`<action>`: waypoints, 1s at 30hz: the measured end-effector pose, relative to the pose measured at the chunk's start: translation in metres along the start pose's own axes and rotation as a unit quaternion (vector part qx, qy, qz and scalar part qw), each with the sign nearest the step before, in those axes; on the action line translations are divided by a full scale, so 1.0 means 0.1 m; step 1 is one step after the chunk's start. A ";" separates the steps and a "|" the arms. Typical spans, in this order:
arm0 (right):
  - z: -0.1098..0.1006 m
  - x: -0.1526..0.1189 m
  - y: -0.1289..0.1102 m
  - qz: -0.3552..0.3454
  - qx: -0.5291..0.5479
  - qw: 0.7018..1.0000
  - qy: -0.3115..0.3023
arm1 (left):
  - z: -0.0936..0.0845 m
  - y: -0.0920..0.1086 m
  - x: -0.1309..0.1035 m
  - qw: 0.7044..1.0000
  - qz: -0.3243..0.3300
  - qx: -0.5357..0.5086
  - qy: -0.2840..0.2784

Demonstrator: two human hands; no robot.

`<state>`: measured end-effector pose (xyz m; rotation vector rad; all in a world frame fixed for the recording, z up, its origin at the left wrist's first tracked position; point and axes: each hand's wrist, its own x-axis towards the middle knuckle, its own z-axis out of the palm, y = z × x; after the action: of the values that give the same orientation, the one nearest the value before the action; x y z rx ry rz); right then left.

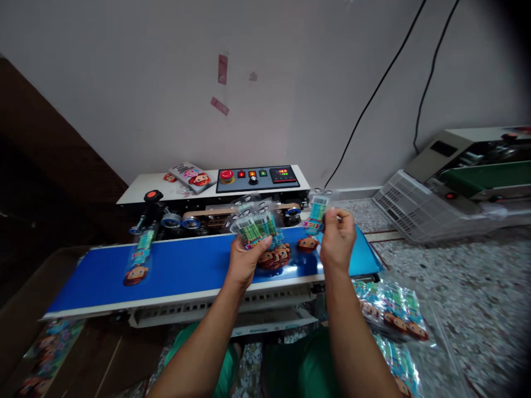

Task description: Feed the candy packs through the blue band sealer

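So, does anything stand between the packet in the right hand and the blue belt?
Nothing visible does: the right hand holds the packet over the blue belt; whether they touch is unclear. The left hand, with its bunch of packets, is off to the left.

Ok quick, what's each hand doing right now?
Left hand: closed, holding a bunch of packets.
Right hand: closed, holding one packet by its edge.

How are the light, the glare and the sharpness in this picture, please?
Head view throughout: dim light on the grey wall; glare on the plastic bags at lower right; the blue belt paler toward its right end; black upper right corner; the machine at far right looks soft and stretched.
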<state>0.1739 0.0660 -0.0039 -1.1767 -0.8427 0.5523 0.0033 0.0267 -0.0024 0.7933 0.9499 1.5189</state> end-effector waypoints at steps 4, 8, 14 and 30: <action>-0.31 0.24 0.19 -0.026 -0.228 0.973 -0.035 | -0.03 0.01 0.02 0.999 0.005 0.031 0.003; -0.40 0.33 0.39 -0.026 -0.391 0.918 -0.065 | -0.02 0.00 0.02 0.999 0.001 0.032 0.009; -0.16 0.26 0.47 -0.047 -0.426 0.898 -0.096 | -0.01 -0.03 0.01 0.999 -0.006 0.043 -0.001; 0.29 -0.34 -0.11 -0.044 -0.013 0.992 -0.118 | 0.03 -0.02 0.00 1.000 -0.011 0.008 -0.012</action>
<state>0.1301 0.0533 0.0015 -1.1059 -1.1023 0.6163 0.0074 0.0278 -0.0031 0.8100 0.9507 1.4815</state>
